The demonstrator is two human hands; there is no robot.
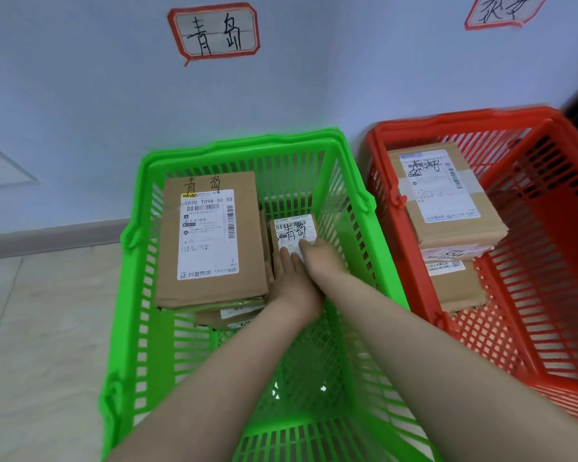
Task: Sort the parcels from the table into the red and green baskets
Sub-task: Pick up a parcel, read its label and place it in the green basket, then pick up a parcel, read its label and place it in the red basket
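While my left hand (289,278) and right hand (317,256) press flat-fingered, gripping nothing, on the small white-labelled brown cardboard parcel (294,230) at one o'clock in the green plastic lattice basket (241,145), I could wedge it crooked against the large flat cardboard box (211,291) at ten o'clock.

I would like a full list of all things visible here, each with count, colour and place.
Green basket: one, green, on the floor, left.
Red basket: one, red, to its right.
Large parcel: one, brown, atop a stack in green basket.
Small parcel: one, brown, white label, in green basket beside the stack.
Red-basket parcels: at least three, brown, stacked.
Signs: two, white with red border, on wall.
Left hand: one, bare, on small parcel.
Right hand: one, bare, on small parcel.
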